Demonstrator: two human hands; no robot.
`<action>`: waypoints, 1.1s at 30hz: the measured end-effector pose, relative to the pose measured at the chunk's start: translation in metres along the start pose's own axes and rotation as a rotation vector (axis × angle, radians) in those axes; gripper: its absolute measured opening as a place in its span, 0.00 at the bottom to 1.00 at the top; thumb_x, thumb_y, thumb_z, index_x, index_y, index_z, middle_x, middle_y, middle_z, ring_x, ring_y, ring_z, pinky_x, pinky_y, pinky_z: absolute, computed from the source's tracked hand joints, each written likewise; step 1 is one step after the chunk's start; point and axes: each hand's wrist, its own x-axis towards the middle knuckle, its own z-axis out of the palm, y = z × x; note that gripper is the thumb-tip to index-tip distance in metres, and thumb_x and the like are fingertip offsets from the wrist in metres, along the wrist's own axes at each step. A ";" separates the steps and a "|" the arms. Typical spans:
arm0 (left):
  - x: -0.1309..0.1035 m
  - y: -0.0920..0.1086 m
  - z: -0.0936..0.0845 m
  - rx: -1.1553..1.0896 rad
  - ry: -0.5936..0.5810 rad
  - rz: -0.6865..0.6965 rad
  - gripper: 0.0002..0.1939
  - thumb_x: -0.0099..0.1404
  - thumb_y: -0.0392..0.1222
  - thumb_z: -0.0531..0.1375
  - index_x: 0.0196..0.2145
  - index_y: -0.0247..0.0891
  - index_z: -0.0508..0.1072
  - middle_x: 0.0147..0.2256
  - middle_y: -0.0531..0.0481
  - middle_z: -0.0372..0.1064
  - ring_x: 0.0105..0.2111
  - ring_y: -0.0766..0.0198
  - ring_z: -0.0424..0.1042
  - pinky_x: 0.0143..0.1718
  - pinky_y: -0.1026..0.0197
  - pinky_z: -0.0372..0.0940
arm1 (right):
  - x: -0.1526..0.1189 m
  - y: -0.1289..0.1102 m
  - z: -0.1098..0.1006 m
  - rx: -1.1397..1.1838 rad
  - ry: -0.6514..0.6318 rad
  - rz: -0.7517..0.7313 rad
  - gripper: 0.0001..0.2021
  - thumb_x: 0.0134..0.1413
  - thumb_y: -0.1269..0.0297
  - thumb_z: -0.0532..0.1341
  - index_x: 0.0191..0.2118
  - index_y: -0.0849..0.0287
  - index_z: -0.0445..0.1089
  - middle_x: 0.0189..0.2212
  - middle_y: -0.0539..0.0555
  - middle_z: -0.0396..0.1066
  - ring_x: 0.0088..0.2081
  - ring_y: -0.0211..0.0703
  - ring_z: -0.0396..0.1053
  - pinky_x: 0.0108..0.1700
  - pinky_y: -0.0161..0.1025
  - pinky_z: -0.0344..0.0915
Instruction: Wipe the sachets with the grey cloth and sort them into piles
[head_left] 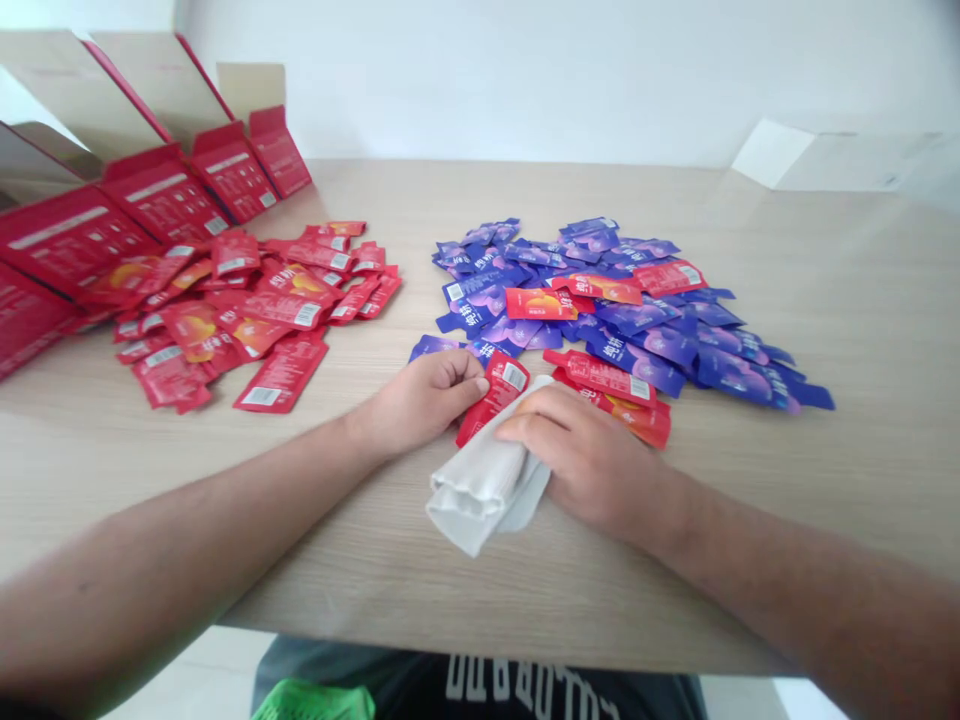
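Between the thumb and curled fingers of my left hand (439, 398) is the edge of a red pouch (495, 398) with a barcode on its upper end. My right hand (589, 455) is closed around a folded white cloth (484, 480), which lies against the pouch and covers part of it. Just beyond my right hand, more red pouches (611, 377) rest at the near edge of a heap of blue-purple packets (645, 340). A couple of other red pouches (544, 303) lie on top of that heap.
To the left is a pile of red pouches (240, 310). Open red boxes (169, 195) stand in a row behind it. A white box (810, 158) sits at the back right. The wooden table's (480, 610) front edge is close to my body; something green (315, 700) shows below.
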 end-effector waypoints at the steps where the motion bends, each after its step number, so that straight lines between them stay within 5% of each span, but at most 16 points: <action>1: 0.000 0.001 -0.001 -0.021 0.008 -0.004 0.13 0.70 0.47 0.57 0.30 0.38 0.66 0.23 0.58 0.60 0.21 0.71 0.57 0.21 0.67 0.53 | -0.001 0.003 -0.002 0.030 0.029 0.015 0.10 0.65 0.72 0.58 0.50 0.61 0.70 0.45 0.58 0.70 0.47 0.50 0.67 0.50 0.49 0.69; 7: 0.002 0.004 -0.022 -0.150 0.155 -0.058 0.11 0.69 0.48 0.57 0.33 0.40 0.65 0.22 0.57 0.63 0.18 0.71 0.64 0.20 0.67 0.58 | -0.009 0.015 -0.007 0.063 0.086 0.020 0.15 0.63 0.75 0.57 0.53 0.58 0.68 0.47 0.60 0.69 0.49 0.51 0.68 0.50 0.52 0.71; 11: 0.003 0.005 -0.056 0.028 0.329 -0.052 0.10 0.68 0.48 0.58 0.32 0.40 0.66 0.21 0.56 0.66 0.18 0.69 0.67 0.19 0.67 0.59 | -0.010 0.016 -0.007 0.076 0.091 0.001 0.16 0.62 0.76 0.56 0.53 0.57 0.69 0.47 0.60 0.69 0.49 0.51 0.69 0.50 0.51 0.72; 15: -0.007 0.007 -0.106 0.254 0.465 -0.081 0.11 0.67 0.49 0.58 0.31 0.40 0.66 0.20 0.55 0.67 0.18 0.66 0.69 0.21 0.65 0.61 | -0.009 0.016 -0.009 0.077 0.116 -0.011 0.16 0.61 0.77 0.56 0.52 0.57 0.70 0.46 0.59 0.70 0.47 0.50 0.71 0.48 0.49 0.73; 21: -0.036 0.007 -0.208 0.887 0.765 -0.198 0.10 0.66 0.47 0.56 0.32 0.40 0.71 0.25 0.51 0.71 0.27 0.61 0.70 0.30 0.61 0.60 | -0.010 0.020 -0.009 0.078 0.098 -0.006 0.16 0.60 0.76 0.56 0.52 0.57 0.69 0.46 0.60 0.70 0.48 0.51 0.70 0.48 0.50 0.73; 26: -0.053 -0.003 -0.285 1.261 0.828 -0.372 0.10 0.64 0.44 0.55 0.33 0.38 0.73 0.32 0.43 0.74 0.36 0.54 0.70 0.37 0.57 0.59 | -0.012 0.022 -0.007 0.078 0.105 -0.003 0.16 0.61 0.74 0.57 0.52 0.55 0.69 0.47 0.59 0.70 0.48 0.51 0.71 0.49 0.48 0.73; 29: -0.053 -0.010 -0.310 1.219 0.857 -0.461 0.09 0.63 0.44 0.56 0.30 0.37 0.73 0.32 0.41 0.74 0.40 0.51 0.70 0.42 0.55 0.59 | -0.013 0.023 -0.005 0.079 0.106 0.002 0.15 0.62 0.74 0.57 0.52 0.55 0.69 0.47 0.59 0.70 0.48 0.50 0.71 0.49 0.48 0.73; 33: -0.044 -0.016 -0.318 1.061 0.854 -0.457 0.11 0.64 0.44 0.57 0.28 0.35 0.71 0.28 0.40 0.72 0.45 0.49 0.69 0.48 0.53 0.58 | -0.012 0.025 -0.004 0.086 0.088 0.023 0.15 0.61 0.72 0.57 0.53 0.55 0.69 0.47 0.59 0.71 0.48 0.51 0.72 0.48 0.47 0.73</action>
